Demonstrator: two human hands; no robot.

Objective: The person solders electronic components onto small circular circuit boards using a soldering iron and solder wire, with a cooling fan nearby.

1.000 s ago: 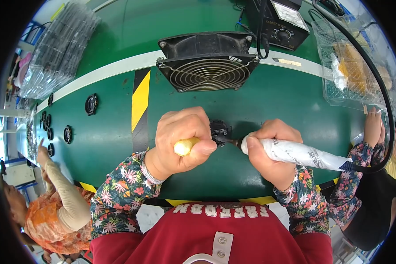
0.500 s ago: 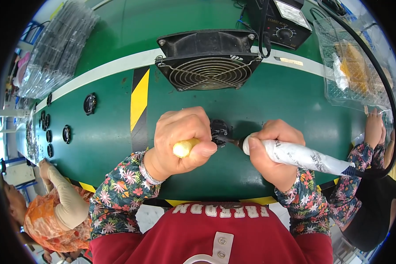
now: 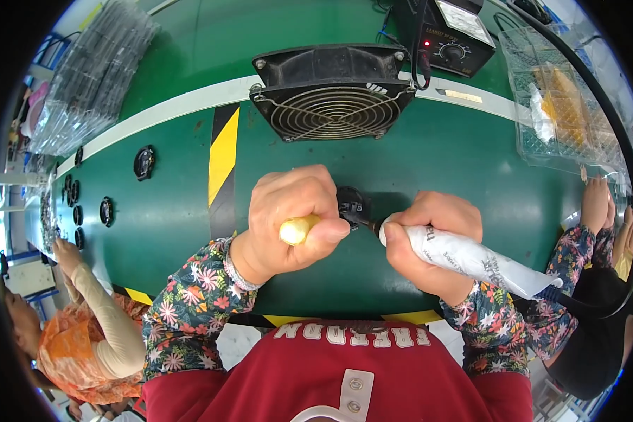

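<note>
In my right hand [image 3: 436, 243] is a soldering iron [image 3: 464, 254], its handle wrapped in white printed material, its dark tip pointing left. That tip reaches the edge of a small round black part [image 3: 352, 204] lying on the green bench between my hands. My left hand [image 3: 292, 221] is closed around a yellow, round-ended handle [image 3: 299, 230] seen end-on. Whatever lies at that handle's far end is hidden by my fist, which covers the round part's left side.
A black fan [image 3: 337, 105] stands ahead, with a black control box [image 3: 446, 42] behind it at right. Clear plastic trays [image 3: 534, 141] sit far right; a stack of trays [image 3: 98, 70] far left. Several round black parts [image 3: 144, 163] lie left. People work on both sides.
The soldering iron has shifted slightly left and tilted a little. A red light now shows on the control box. The hand of the person at left has moved up slightly.
</note>
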